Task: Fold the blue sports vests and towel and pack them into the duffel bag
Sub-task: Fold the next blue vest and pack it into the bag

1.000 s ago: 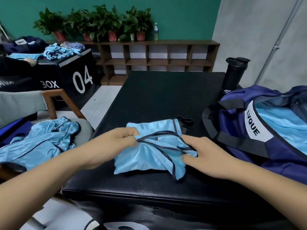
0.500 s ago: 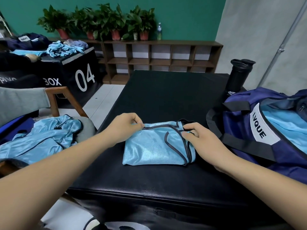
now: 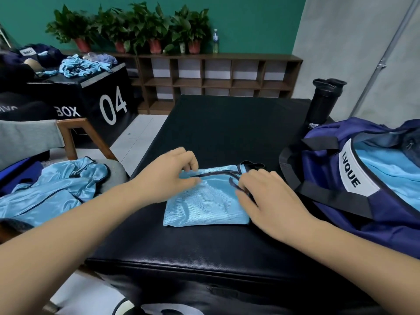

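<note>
Here, the near part of the black padded bench [image 3: 204, 246] is crossed by two bare forearms that reach in from the lower corners. On the bench lies a light blue vest [image 3: 204, 201] with dark trim, folded into a flat, roughly square packet. The left hand [image 3: 168, 178] is at the packet's far left corner, with fingers curled and thumb and fingertips pinching the trimmed edge. The right hand [image 3: 266, 196] lies over the packet's right edge. Its bent fingers [image 3: 241, 185] meet the dark trim and appear to nip it, though the grip itself is partly hidden under the hand.

Just right of the vest, and also on the bench, sits the navy bag [image 3: 322, 169]. It is open at the top, with black straps and a white label reading LVQUE. More light blue cloth [image 3: 391, 169] shows inside it. To the left, off the bench, a heap of loose vests [image 3: 52, 192] lies crumpled on a wooden-armed chair [image 3: 68, 137].

Farther back, a black bottle [image 3: 325, 98] stands upright at the bench's far right corner, behind the bag. On the far left is a black box [image 3: 106, 103] marked 04, with blue cloth bunched on top. A low brown shelf [image 3: 216, 80] runs along the green wall. It carries a row of potted plants [image 3: 136, 28] and a small clear water bottle [image 3: 215, 42].
</note>
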The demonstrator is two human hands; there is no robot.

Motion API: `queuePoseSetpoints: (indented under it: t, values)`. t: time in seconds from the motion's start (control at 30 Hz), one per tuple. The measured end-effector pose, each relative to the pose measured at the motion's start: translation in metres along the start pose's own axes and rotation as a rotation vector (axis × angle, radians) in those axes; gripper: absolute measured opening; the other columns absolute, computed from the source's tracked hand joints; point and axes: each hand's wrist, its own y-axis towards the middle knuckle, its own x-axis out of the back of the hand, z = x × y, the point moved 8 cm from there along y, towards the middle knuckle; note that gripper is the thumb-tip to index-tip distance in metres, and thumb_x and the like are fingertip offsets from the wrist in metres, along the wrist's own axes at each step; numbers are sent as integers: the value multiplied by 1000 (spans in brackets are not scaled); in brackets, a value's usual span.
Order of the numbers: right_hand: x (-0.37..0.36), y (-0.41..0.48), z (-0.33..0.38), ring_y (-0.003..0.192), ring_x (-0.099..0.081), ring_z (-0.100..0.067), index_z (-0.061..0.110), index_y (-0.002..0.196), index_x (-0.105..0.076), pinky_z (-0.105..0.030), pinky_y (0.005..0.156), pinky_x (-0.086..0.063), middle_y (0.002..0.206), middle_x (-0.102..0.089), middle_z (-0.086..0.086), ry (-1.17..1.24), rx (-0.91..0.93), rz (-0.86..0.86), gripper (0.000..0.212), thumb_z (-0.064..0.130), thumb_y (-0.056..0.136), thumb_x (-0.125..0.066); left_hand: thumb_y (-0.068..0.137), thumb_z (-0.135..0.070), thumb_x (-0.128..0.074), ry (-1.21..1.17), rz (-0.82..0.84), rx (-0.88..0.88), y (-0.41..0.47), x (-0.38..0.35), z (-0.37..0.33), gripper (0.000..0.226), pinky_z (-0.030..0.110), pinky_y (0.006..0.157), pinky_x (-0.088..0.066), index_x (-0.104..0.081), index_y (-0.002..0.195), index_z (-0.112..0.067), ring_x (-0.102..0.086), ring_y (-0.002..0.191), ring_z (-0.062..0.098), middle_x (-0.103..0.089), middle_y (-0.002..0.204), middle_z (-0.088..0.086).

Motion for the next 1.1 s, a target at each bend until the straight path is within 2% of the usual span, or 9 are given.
queuePoseSetpoints:
  t: [0.1,0.23,0.43,0.53,0.67,0.8,0.9,1.0,1.1]
  values:
    - [-9,3,-20,64,-53,-27,23,87,-41,-47,65,-46,65,-53,0,172,-168,84,30,41,111,-44,88,-49,-81,-165,204,90,-11,-22,-2,27,35,75,-59,-61,102,-39,-66,76,11,-69,86,-9]
    - [-19,5,-47,66,-66,-26,21,85,-54,-47,67,-56,65,-67,-1,329,-358,78,29,36,109,-48,87,-55,-80,-153,306,114,-17,-41,11,30,43,82,-59,-61,106,-42,-68,81,14,-69,87,-11]
    - [-28,5,-70,66,-67,-12,31,100,-55,-44,72,-59,68,-72,6,287,-470,154,7,25,100,-59,89,-57,-78,-47,308,100,-19,-36,16,50,21,77,-50,-54,132,-48,-61,87,8,-60,101,-11]
    - [-20,6,-65,72,-64,-15,34,105,-48,-48,71,-57,72,-66,8,223,-390,81,12,26,102,-57,92,-57,-75,-37,234,84,-15,-32,17,49,17,73,-46,-54,136,-51,-60,85,4,-63,95,-10]
    - [19,6,-22,83,-54,-13,30,108,-51,-36,72,-47,92,-52,13,116,-81,-139,7,26,103,-55,97,-55,-70,-31,148,64,-7,-29,22,43,18,76,-48,-57,137,-51,-60,86,1,-64,92,-11]
    - [6,-11,32,88,-63,-21,33,119,-54,-41,76,-52,99,-61,11,51,157,84,21,45,105,-43,100,-47,-69,-18,93,47,3,-38,33,28,25,91,-49,-64,127,-49,-56,93,0,-48,104,-14]
    - [-22,-24,47,83,-64,-29,31,121,-48,-46,73,-51,97,-63,5,-96,230,263,25,48,108,-36,100,-46,-67,9,47,49,9,-40,39,15,34,96,-46,-65,116,-46,-52,101,4,-48,111,-16]
    - [-33,-23,43,66,-59,-31,24,114,-49,-43,59,-43,86,-63,0,-212,224,227,19,41,108,-45,100,-43,-69,-2,20,57,12,-36,40,6,33,90,-48,-64,103,-40,-58,92,4,-57,109,-16]
    - [-37,-18,31,39,-32,-26,23,82,-41,-34,42,-12,55,-47,2,-301,212,190,36,30,85,-76,95,-38,-74,23,14,64,12,-27,38,13,33,80,-50,-62,94,-36,-60,85,7,-63,96,-14]
